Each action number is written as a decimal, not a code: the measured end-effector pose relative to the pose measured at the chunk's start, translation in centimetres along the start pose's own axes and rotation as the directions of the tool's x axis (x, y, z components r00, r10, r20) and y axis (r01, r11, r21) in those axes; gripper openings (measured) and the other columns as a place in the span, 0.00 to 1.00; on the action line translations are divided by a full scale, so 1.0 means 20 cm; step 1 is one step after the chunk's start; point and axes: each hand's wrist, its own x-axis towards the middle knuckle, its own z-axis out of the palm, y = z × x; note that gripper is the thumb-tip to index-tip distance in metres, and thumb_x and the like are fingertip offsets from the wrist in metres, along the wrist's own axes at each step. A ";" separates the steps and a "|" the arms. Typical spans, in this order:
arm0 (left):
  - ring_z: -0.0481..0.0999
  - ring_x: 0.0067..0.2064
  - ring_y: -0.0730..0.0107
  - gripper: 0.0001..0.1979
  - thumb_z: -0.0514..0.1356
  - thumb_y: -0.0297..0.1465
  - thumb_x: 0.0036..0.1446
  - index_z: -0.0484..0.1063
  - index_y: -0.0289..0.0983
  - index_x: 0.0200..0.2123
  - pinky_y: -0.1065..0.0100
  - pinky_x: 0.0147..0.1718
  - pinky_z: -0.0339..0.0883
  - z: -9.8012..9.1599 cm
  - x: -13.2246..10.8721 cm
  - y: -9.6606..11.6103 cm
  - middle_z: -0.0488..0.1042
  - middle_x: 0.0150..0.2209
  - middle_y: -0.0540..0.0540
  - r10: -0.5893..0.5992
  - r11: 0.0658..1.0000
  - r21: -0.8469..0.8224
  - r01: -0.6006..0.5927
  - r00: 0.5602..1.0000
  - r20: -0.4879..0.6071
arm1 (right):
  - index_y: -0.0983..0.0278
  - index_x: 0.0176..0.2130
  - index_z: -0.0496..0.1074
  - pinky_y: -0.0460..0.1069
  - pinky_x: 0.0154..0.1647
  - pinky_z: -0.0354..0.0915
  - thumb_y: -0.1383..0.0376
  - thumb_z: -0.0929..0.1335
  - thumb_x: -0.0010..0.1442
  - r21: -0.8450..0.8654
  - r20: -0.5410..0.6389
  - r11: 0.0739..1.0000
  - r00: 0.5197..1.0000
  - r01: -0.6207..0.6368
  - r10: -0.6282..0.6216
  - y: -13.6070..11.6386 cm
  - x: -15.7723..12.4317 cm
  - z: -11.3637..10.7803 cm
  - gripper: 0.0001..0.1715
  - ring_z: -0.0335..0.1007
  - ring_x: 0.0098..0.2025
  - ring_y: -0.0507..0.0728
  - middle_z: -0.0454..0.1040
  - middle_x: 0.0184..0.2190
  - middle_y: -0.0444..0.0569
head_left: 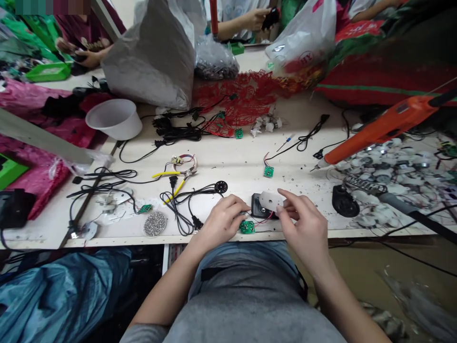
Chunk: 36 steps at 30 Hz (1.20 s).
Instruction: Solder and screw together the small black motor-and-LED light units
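My left hand [224,220] rests near the table's front edge, fingers curled against the left side of a small black box [257,206]. My right hand [303,223] pinches a pale translucent plastic piece [270,200] over the top of that box. A small round green circuit board [246,227] lies just below the box between my hands, joined to it by thin red and black wires.
Black cords [180,209], yellow-handled cutters [174,181], a dish of small screws [155,223] and a white bowl [114,118] lie left. An orange glue gun [385,126] and soldering iron stand [345,201] sit right. Grey bag [153,57], red netting [246,97] and other people's hands [255,19] are behind.
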 end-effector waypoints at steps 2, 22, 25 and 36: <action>0.77 0.45 0.64 0.08 0.59 0.27 0.65 0.74 0.38 0.46 0.62 0.46 0.72 0.01 -0.01 0.01 0.76 0.42 0.43 0.003 1.000 0.015 -0.003 1.000 0.012 | 0.64 0.48 0.76 0.50 0.33 0.74 0.60 0.67 0.59 0.198 0.055 0.959 0.979 -0.201 0.194 0.07 -0.02 0.03 0.18 0.72 0.29 0.53 0.72 0.32 0.47; 0.69 0.45 0.60 0.19 0.52 0.20 0.63 0.70 0.35 0.55 0.53 0.48 0.71 0.13 0.01 0.06 0.71 0.44 0.39 0.057 0.977 0.197 -0.076 0.993 0.103 | 0.61 0.41 0.77 0.49 0.30 0.69 0.64 0.67 0.56 0.227 0.198 0.960 0.973 -0.163 0.119 0.26 0.01 0.07 0.13 0.67 0.29 0.53 0.68 0.32 0.47; 0.68 0.45 0.60 0.20 0.52 0.19 0.61 0.71 0.36 0.54 0.54 0.48 0.71 0.13 0.00 0.06 0.70 0.45 0.39 0.074 0.972 0.217 -0.092 0.993 0.089 | 0.60 0.45 0.76 0.50 0.32 0.70 0.64 0.67 0.58 0.230 0.205 0.963 0.974 -0.143 0.095 0.28 0.00 0.08 0.15 0.67 0.30 0.53 0.67 0.34 0.47; 0.67 0.46 0.60 0.22 0.51 0.16 0.59 0.72 0.36 0.53 0.57 0.45 0.71 0.12 0.02 0.06 0.68 0.47 0.39 0.054 0.964 0.249 -0.088 0.989 0.139 | 0.58 0.45 0.78 0.47 0.27 0.70 0.61 0.68 0.61 0.301 0.203 0.944 0.976 -0.136 0.076 0.33 -0.01 0.11 0.13 0.67 0.33 0.53 0.65 0.35 0.47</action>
